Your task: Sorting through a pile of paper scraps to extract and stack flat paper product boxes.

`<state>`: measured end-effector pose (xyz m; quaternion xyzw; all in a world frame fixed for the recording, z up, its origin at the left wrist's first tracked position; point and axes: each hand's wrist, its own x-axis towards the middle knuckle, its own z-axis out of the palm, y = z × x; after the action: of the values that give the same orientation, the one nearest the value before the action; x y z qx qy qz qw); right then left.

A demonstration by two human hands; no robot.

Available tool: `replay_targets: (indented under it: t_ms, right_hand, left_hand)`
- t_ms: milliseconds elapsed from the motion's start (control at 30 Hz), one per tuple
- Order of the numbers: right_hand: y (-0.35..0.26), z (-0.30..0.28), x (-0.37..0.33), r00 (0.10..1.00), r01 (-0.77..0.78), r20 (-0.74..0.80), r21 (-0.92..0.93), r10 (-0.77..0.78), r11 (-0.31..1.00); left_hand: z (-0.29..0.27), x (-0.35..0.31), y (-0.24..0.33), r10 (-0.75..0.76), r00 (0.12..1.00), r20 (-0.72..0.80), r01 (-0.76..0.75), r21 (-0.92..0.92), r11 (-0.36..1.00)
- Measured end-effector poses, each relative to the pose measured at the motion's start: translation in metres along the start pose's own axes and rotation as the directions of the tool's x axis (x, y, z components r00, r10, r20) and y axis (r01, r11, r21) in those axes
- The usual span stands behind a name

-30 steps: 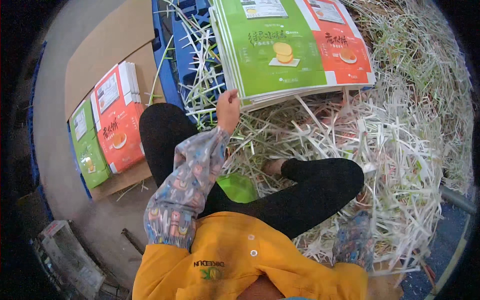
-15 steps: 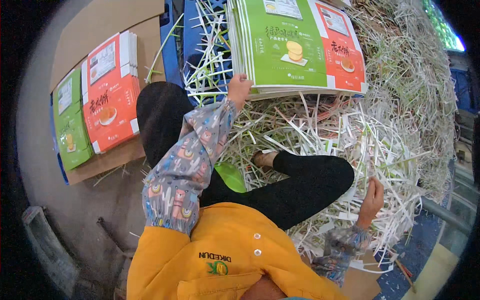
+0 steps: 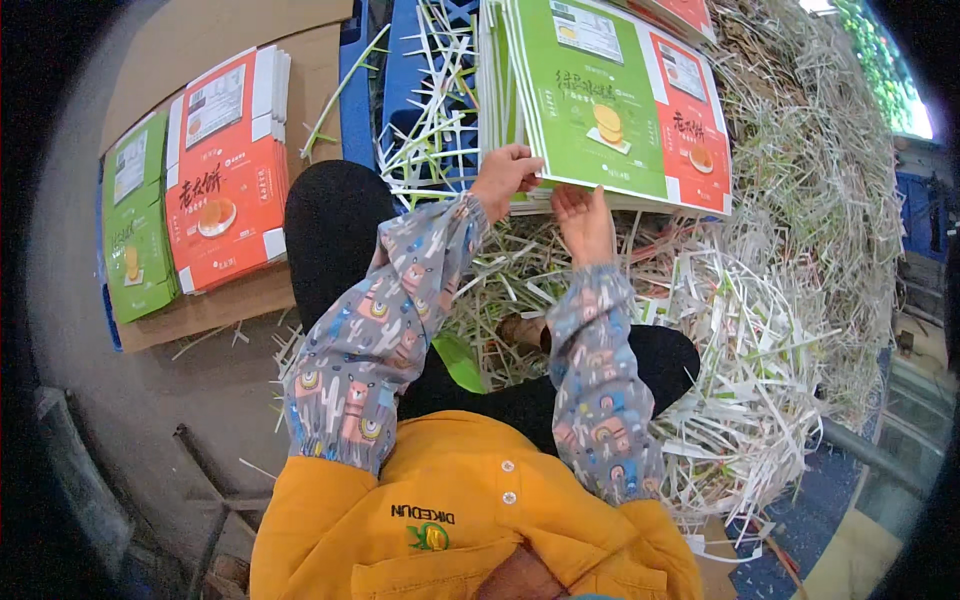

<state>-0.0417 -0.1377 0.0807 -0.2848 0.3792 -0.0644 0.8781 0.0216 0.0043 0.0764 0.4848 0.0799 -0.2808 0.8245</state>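
A stack of flat printed cardboard sheets [image 3: 600, 75], green and orange-red with white edges, lies in front of me at the far middle. My left hand [image 3: 507, 180] is closed on the near left corner of the upper sheets, which stand slightly apart in layers along their left side. At the near edge, my right hand [image 3: 586, 222] has its palm turned up and its fingertips at the border of the top sheet, thumb against it. Part of the fingers is hidden at the sheet edge. Patterned grey sleeves cover both forearms.
At the left, a second stack of orange-red and green printed sheets [image 3: 228, 190] rests on brown cardboard [image 3: 240, 300]. Shredded paper strips [image 3: 740, 370] heap up at the right and around my legs. A blue pallet [image 3: 408, 75] shows between the stacks, partly under strips.
My right hand has come from the paper strips at the right to the near edge of the stack. The upper sheets have shifted and fanned slightly at the left. My left hand stays at the corner.
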Motion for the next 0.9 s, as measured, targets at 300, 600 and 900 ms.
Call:
replay_targets:
  t_ms: [300, 600, 900]
  right_hand:
    - [-0.010, -0.003, 0.040, 0.977, 0.213, 0.006, -0.072, -0.213, 0.975]
    - [-0.003, -0.018, 0.042, 0.989, 0.057, -0.117, -0.282, -0.093, 0.958]
    - [-0.010, -0.003, 0.035, 0.971, 0.109, -0.195, -0.143, -0.136, 0.984]
  left_hand:
    - [-0.026, 0.004, -0.036, -0.021, 0.980, -0.197, 0.039, 0.090, 0.995]
    - [-0.016, -0.001, -0.039, -0.111, 0.990, -0.083, 0.106, -0.063, 0.992]
    - [-0.007, -0.012, -0.010, -0.165, 0.979, 0.118, 0.191, -0.269, 0.944]
